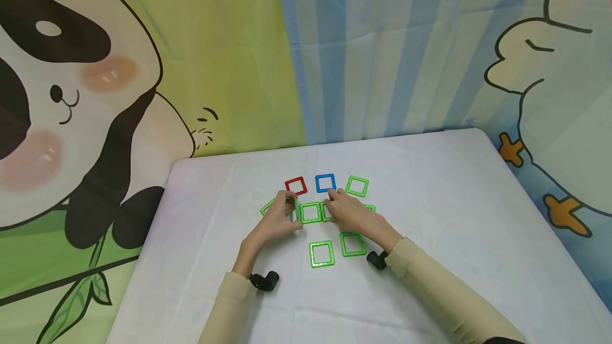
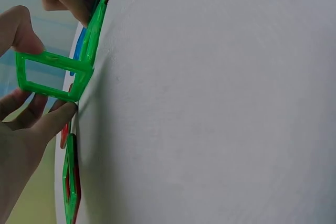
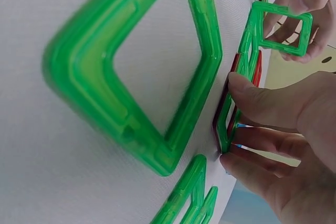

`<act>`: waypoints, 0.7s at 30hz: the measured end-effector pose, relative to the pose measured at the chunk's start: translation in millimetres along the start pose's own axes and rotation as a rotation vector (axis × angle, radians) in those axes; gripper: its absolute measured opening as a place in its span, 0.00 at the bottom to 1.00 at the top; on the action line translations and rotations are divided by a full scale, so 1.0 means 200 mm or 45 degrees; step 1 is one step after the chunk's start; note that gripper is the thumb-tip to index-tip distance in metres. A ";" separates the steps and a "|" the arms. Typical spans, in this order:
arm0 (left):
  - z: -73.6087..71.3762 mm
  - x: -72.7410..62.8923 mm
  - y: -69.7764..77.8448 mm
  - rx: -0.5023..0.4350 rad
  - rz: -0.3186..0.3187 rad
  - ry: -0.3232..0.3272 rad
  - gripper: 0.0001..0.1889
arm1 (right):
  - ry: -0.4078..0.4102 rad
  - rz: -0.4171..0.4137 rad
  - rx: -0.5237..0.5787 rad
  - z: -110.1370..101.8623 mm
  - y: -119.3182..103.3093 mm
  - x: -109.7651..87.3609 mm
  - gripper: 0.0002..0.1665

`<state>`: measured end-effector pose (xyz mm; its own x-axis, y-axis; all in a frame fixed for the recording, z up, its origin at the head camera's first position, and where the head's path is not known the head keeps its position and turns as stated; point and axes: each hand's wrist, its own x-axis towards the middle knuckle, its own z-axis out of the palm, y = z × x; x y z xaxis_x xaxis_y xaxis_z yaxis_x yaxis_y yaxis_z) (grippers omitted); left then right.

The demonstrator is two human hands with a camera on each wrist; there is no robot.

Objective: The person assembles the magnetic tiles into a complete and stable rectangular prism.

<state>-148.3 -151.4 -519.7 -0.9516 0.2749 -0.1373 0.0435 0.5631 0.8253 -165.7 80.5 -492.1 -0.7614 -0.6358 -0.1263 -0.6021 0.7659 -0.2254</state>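
Observation:
My left hand [image 1: 274, 219] holds a green square magnetic tile [image 2: 52, 59] on edge, thumb on one side and fingers on the opposite one. This upright tile stands at the left side of a green square tile [image 1: 311, 221] lying flat. Farther right in that row, my right hand [image 1: 349, 211] grips another flat green square tile [image 3: 224, 137] between thumb and fingers. A dark red edge shows under it in the right wrist view. In the head view the right hand hides much of this tile.
Behind the row lie a red tile [image 1: 304, 185], a blue tile [image 1: 325, 176] and a green tile [image 1: 357, 178]. Two green tiles [image 1: 322, 265] lie nearer to me. More green tiles peek out beside each hand. All rest on a white-covered table [image 1: 430, 185] before a cartoon curtain [image 1: 239, 57].

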 end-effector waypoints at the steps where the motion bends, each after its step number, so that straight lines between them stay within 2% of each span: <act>1: 0.00 0.00 0.00 -0.013 0.001 -0.003 0.37 | 0.003 -0.001 -0.002 0.00 0.00 0.00 0.23; 15: 0.00 0.02 -0.02 -0.079 0.007 -0.024 0.37 | 0.008 -0.006 0.019 -0.01 -0.01 -0.02 0.23; 21: 0.01 0.01 -0.03 -0.070 0.017 0.004 0.27 | 0.019 -0.008 0.008 0.00 0.00 -0.02 0.24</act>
<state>-151.0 -152.9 -525.3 -0.9521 0.2792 -0.1246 0.0393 0.5159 0.8557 -162.6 82.0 -491.0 -0.7613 -0.6389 -0.1102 -0.6054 0.7614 -0.2321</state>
